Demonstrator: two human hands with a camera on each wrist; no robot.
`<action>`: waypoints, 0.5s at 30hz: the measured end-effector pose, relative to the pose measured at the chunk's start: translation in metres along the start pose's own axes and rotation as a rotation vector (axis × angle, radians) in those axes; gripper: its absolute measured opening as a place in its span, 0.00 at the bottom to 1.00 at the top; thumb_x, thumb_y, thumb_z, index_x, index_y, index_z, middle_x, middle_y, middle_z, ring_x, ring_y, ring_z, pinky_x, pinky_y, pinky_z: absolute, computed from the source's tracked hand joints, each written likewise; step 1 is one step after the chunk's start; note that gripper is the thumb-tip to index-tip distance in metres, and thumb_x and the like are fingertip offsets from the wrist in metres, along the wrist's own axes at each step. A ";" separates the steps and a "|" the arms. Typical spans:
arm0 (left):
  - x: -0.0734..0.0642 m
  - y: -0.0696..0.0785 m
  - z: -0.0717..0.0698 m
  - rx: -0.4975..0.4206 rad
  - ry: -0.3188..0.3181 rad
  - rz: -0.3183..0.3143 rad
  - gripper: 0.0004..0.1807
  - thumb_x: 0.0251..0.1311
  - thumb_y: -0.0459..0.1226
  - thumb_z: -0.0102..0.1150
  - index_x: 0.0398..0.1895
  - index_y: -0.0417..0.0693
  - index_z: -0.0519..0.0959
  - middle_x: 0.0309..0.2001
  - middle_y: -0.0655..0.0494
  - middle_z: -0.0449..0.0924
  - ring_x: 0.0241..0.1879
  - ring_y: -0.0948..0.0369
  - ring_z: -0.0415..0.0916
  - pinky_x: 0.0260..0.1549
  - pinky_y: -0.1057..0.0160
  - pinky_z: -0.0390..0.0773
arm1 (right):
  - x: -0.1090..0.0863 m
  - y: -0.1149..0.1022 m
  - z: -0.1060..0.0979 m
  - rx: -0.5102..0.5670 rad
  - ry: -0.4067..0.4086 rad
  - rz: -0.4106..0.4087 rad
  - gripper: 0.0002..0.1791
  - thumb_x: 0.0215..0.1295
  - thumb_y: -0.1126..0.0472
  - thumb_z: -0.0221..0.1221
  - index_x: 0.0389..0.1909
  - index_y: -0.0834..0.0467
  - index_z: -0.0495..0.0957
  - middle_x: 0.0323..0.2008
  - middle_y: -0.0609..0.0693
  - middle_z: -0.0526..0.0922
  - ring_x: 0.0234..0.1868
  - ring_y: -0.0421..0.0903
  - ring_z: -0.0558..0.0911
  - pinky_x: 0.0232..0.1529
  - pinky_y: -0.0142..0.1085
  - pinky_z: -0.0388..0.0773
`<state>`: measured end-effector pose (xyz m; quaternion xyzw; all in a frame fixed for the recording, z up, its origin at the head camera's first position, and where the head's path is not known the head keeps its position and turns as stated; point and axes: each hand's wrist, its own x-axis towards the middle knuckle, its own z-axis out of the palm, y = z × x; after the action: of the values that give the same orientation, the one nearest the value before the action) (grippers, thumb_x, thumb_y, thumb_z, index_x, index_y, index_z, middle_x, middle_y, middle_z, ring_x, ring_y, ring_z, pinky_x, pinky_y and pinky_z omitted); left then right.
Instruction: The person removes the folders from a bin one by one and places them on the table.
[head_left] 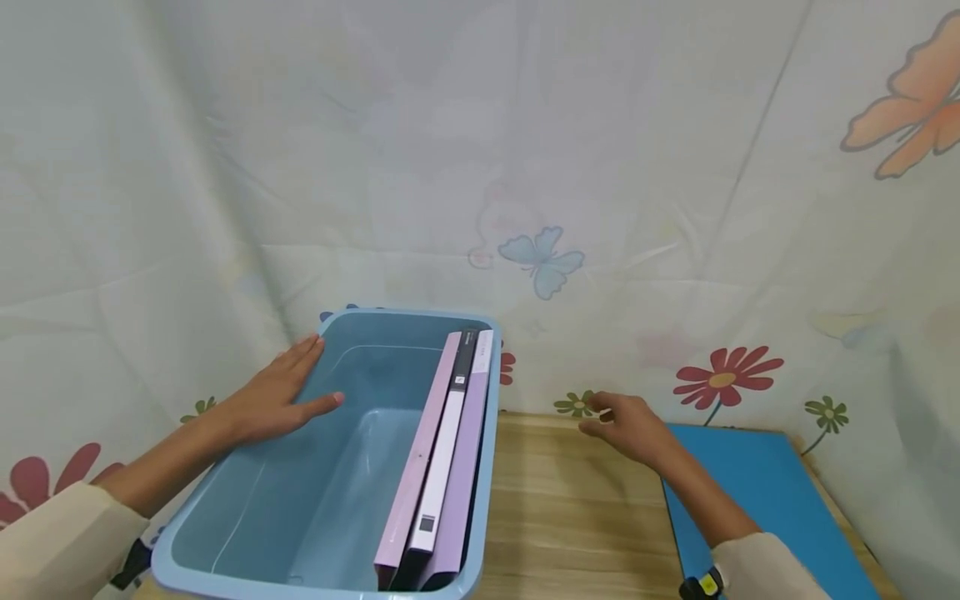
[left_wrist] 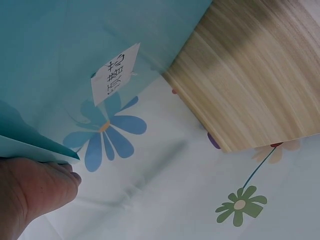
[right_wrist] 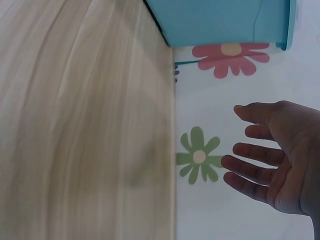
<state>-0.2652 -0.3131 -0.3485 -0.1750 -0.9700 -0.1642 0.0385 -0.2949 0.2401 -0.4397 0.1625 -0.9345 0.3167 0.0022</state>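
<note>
A light blue plastic bin (head_left: 330, 500) stands on the wooden table. My left hand (head_left: 277, 396) rests across its left rim, fingers straight along the edge and thumb extended over the inside. The left wrist view shows that hand (left_wrist: 40, 187) against the rim (left_wrist: 35, 150). Along the bin's right wall stand three long, slim items: a pink one (head_left: 422, 454), a white-and-black one (head_left: 444, 450) and a purple one (head_left: 467, 467). My right hand (head_left: 626, 425) hovers right of the bin, holding nothing; its fingers look loosely bent in the right wrist view (right_wrist: 275, 155).
A flat blue sheet or board (head_left: 765, 492) lies on the table (head_left: 570, 517) at the right, under my right forearm. Behind everything hangs a white cloth (head_left: 420, 167) printed with flowers and butterflies. A white label (left_wrist: 116, 75) with handwriting is on the bin's outside.
</note>
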 end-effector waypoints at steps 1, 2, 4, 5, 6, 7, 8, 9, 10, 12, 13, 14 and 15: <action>0.000 0.000 0.000 -0.001 0.001 0.002 0.60 0.75 0.61 0.64 0.92 0.32 0.47 0.91 0.27 0.44 0.89 0.24 0.45 0.80 0.14 0.51 | 0.001 -0.003 0.000 -0.001 0.001 -0.004 0.30 0.80 0.52 0.69 0.74 0.65 0.81 0.71 0.67 0.86 0.68 0.70 0.87 0.62 0.62 0.89; 0.000 0.000 0.001 -0.002 0.001 0.003 0.60 0.75 0.60 0.64 0.92 0.32 0.47 0.91 0.27 0.44 0.89 0.25 0.45 0.81 0.15 0.50 | 0.003 -0.006 0.000 -0.004 0.005 -0.010 0.29 0.80 0.53 0.69 0.74 0.65 0.81 0.70 0.67 0.86 0.68 0.70 0.87 0.62 0.62 0.89; 0.000 -0.001 0.001 -0.003 0.000 0.005 0.60 0.75 0.60 0.64 0.92 0.32 0.47 0.91 0.27 0.44 0.90 0.25 0.44 0.82 0.16 0.50 | 0.006 -0.012 -0.001 -0.015 0.015 -0.022 0.28 0.80 0.54 0.69 0.73 0.64 0.82 0.69 0.66 0.87 0.67 0.69 0.88 0.62 0.63 0.89; 0.000 -0.001 0.001 -0.004 -0.002 0.006 0.60 0.75 0.60 0.64 0.92 0.32 0.47 0.92 0.27 0.44 0.90 0.26 0.44 0.82 0.17 0.49 | 0.007 -0.015 -0.001 -0.020 0.020 -0.028 0.28 0.80 0.54 0.69 0.73 0.64 0.82 0.69 0.66 0.87 0.67 0.69 0.88 0.62 0.63 0.89; 0.000 -0.001 0.001 -0.002 -0.004 0.004 0.60 0.76 0.61 0.64 0.92 0.32 0.47 0.92 0.28 0.44 0.90 0.26 0.44 0.82 0.17 0.49 | 0.009 -0.018 -0.001 -0.024 0.024 -0.037 0.27 0.80 0.54 0.69 0.72 0.63 0.83 0.68 0.66 0.87 0.66 0.68 0.89 0.62 0.63 0.89; -0.001 -0.001 0.000 -0.001 -0.005 0.003 0.60 0.76 0.61 0.64 0.92 0.32 0.47 0.92 0.28 0.44 0.90 0.26 0.44 0.82 0.17 0.49 | 0.010 -0.021 -0.001 -0.025 0.028 -0.043 0.27 0.80 0.54 0.69 0.72 0.63 0.83 0.68 0.66 0.88 0.66 0.67 0.89 0.61 0.63 0.89; -0.001 -0.001 0.000 0.000 -0.007 0.002 0.60 0.76 0.61 0.64 0.92 0.32 0.47 0.92 0.28 0.44 0.90 0.26 0.44 0.82 0.17 0.49 | 0.012 -0.025 -0.002 -0.026 0.031 -0.050 0.26 0.80 0.54 0.69 0.71 0.63 0.83 0.68 0.66 0.88 0.65 0.67 0.89 0.61 0.62 0.89; -0.001 -0.001 -0.001 0.003 -0.007 0.001 0.60 0.76 0.61 0.64 0.92 0.33 0.46 0.92 0.28 0.44 0.90 0.26 0.44 0.82 0.16 0.49 | 0.013 -0.028 -0.002 -0.025 0.034 -0.056 0.26 0.80 0.54 0.69 0.71 0.63 0.84 0.67 0.65 0.88 0.64 0.66 0.89 0.61 0.62 0.89; -0.001 -0.001 -0.001 0.002 -0.008 0.001 0.60 0.76 0.61 0.64 0.92 0.32 0.47 0.92 0.27 0.44 0.90 0.26 0.44 0.82 0.16 0.50 | 0.015 -0.031 -0.002 -0.025 0.037 -0.062 0.26 0.80 0.54 0.69 0.71 0.63 0.84 0.67 0.65 0.88 0.64 0.66 0.90 0.61 0.61 0.90; -0.001 0.000 -0.002 0.004 -0.008 0.000 0.60 0.76 0.61 0.64 0.92 0.32 0.47 0.92 0.28 0.44 0.90 0.26 0.44 0.82 0.16 0.50 | 0.018 -0.037 -0.002 -0.023 0.041 -0.077 0.25 0.79 0.54 0.69 0.70 0.62 0.84 0.67 0.64 0.89 0.64 0.65 0.90 0.61 0.61 0.90; -0.001 0.000 -0.002 0.002 -0.007 0.000 0.60 0.76 0.61 0.64 0.92 0.32 0.47 0.92 0.28 0.44 0.90 0.26 0.44 0.82 0.16 0.50 | 0.019 -0.039 -0.003 -0.026 0.044 -0.083 0.25 0.79 0.54 0.69 0.70 0.62 0.85 0.67 0.63 0.89 0.64 0.65 0.90 0.61 0.61 0.90; 0.000 0.001 -0.002 0.001 -0.007 0.000 0.60 0.76 0.61 0.64 0.92 0.32 0.47 0.92 0.28 0.44 0.90 0.26 0.44 0.82 0.16 0.50 | 0.020 -0.042 -0.003 -0.026 0.049 -0.088 0.25 0.79 0.54 0.69 0.70 0.61 0.85 0.67 0.63 0.89 0.64 0.65 0.90 0.61 0.61 0.90; 0.000 0.001 -0.002 0.000 -0.008 0.000 0.60 0.76 0.61 0.64 0.92 0.32 0.47 0.92 0.28 0.43 0.90 0.26 0.44 0.81 0.16 0.50 | 0.021 -0.044 -0.003 -0.027 0.053 -0.092 0.25 0.79 0.54 0.70 0.70 0.61 0.85 0.67 0.62 0.89 0.64 0.65 0.90 0.61 0.60 0.90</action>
<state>-0.2646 -0.3129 -0.3468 -0.1755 -0.9702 -0.1634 0.0348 -0.3018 0.2024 -0.4087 0.1966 -0.9298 0.3080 0.0436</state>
